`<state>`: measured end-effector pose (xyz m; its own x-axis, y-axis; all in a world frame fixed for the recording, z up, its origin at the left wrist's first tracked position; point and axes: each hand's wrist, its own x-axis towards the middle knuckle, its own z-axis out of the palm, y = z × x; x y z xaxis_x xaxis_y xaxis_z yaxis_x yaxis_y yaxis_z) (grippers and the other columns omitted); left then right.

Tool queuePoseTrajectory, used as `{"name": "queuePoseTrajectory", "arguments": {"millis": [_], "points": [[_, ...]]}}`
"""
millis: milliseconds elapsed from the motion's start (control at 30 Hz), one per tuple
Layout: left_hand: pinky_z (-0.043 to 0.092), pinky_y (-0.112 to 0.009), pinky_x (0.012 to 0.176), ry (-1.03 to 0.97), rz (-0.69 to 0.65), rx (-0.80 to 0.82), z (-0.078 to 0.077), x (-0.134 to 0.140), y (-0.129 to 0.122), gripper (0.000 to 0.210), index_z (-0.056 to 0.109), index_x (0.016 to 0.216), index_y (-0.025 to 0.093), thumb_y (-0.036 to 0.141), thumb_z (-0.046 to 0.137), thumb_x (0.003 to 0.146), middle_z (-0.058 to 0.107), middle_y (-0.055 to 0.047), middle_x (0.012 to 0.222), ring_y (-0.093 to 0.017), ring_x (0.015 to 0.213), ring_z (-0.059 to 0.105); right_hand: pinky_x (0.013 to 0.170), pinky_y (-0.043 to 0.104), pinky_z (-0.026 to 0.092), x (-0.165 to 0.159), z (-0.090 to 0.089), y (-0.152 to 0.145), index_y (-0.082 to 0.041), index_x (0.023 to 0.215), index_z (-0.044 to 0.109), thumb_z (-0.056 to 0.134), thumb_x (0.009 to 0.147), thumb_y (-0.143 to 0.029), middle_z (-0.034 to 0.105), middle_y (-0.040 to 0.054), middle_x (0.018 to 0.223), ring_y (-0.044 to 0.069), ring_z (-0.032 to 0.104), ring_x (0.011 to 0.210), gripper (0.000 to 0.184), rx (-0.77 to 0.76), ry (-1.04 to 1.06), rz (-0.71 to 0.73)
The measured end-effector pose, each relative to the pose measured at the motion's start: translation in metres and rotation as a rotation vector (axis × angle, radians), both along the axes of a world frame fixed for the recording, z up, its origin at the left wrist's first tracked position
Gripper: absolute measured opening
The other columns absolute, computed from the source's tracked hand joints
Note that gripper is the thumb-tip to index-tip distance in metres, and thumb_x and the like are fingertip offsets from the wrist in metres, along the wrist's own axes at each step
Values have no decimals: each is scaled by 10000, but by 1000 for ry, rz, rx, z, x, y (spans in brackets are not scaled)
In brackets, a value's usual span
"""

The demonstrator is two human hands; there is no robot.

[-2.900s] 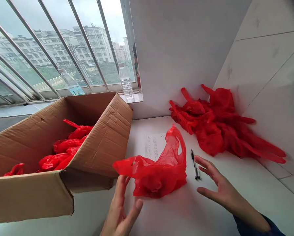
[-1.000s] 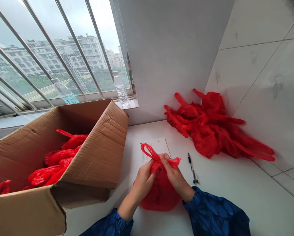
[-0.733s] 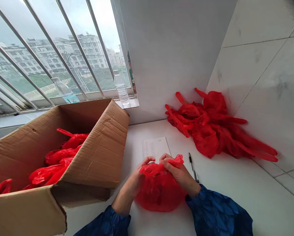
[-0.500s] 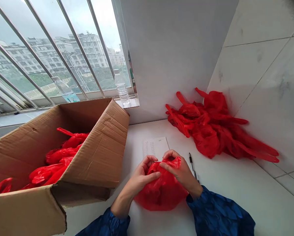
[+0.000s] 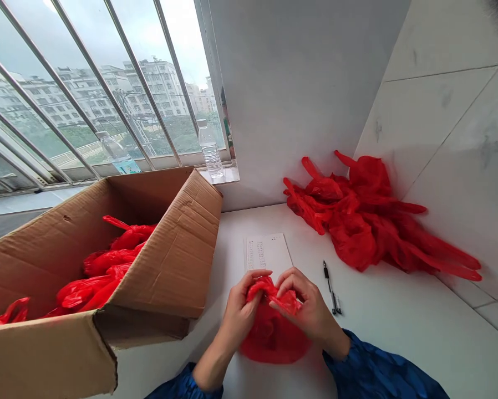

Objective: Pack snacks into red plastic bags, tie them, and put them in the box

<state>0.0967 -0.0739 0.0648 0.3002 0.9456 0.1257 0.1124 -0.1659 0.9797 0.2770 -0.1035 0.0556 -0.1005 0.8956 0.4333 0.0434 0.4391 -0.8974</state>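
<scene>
Both hands pinch the gathered top of a red plastic bag [image 5: 274,341] — the left hand [image 5: 237,309] and the right hand [image 5: 314,310] meeting with curled fingers over bunched plastic that they partly hide. The bag's rounded body sits on the white worktop [image 5: 399,316], close in front of the person, whose blue sleeves [image 5: 382,368] reach in from the lower edge. Just beyond the fingertips lies a printed sheet of paper [image 5: 276,250], its near end blocked from view by the hands. To the right of the paper, near the right hand, rests a black pen [image 5: 326,272] with a second slim item at its lower end. At left, a large open cardboard box [image 5: 172,266] holds several red bundles [image 5: 107,260], its tall side wall covering some of them. A heap of loose red bags [image 5: 361,221] spreads against the far corner at right. Behind the box, two clear bottles — one upright [image 5: 211,152], one leaning [image 5: 120,154] — stand by a barred window [image 5: 149,94].
</scene>
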Motion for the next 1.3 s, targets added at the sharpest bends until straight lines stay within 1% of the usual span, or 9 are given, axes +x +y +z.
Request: {"name": "queuePoseTrajectory", "arguments": {"millis": [133,200,267,367,500,633,733,967,1300], "points": [[488,-308,924,-176,-155,-250,-4,-21,-25,375,705,1188,253,400,724,844,715,-76,1212,-257,1077,644,817,316,497,9,-4,-23,-270,863,621,752,870,-277,626,24,962,193,626,899,132,9,-116,45],[495,-299,912,-301,-186,-380,-10,-29,-35,407,718,1156,254,466,770,812,715,-78,1202,-249,1054,647,831,319,501,11,-9,-32,-271,861,609,744,881,-291,631,25,972,195,629,911,138,-22,-125,86],[503,-266,852,-384,-167,-422,-16,-33,-42,405,740,1050,241,519,810,765,728,-64,1091,-217,965,652,848,324,503,10,-14,-36,-271,857,602,748,880,-297,637,26,973,198,630,920,151,-51,-105,111],[487,-209,746,-452,-135,-406,-20,-31,-45,374,730,1003,249,459,866,724,689,-21,931,-151,822,620,855,323,505,7,-19,-38,-273,865,603,752,875,-287,645,24,979,195,633,921,151,-60,-89,116],[483,-232,757,-395,-152,-398,-11,-28,-45,499,698,1209,297,368,864,743,661,-23,900,-159,814,614,854,312,508,7,-20,-39,-278,879,591,723,892,-278,651,15,980,189,637,926,133,-52,-121,103],[450,-255,776,-206,-100,-247,-2,-33,-45,201,813,914,240,405,805,800,650,-55,880,-193,855,587,845,316,517,11,-22,-43,-279,879,572,693,911,-286,644,20,982,198,642,924,125,-50,-169,75],[421,-253,726,-128,-41,-152,-3,-41,-47,172,830,843,249,410,771,833,602,-45,787,-172,770,545,865,337,522,16,-26,-47,-278,851,576,693,913,-298,644,32,997,218,646,955,133,-39,-191,33],[377,-206,621,-174,72,-177,-12,-54,-47,134,839,845,278,400,807,799,570,-29,774,-130,684,511,775,319,543,30,-34,-54,-265,802,563,672,930,-284,676,33,914,208,667,856,169,-52,-180,4],[433,-202,688,-189,144,-180,-14,-52,-48,195,828,918,265,429,781,823,592,-17,819,-141,735,556,678,256,484,30,-34,-59,-231,788,499,620,963,-269,642,-2,800,155,614,729,217,-67,-210,72]]}}
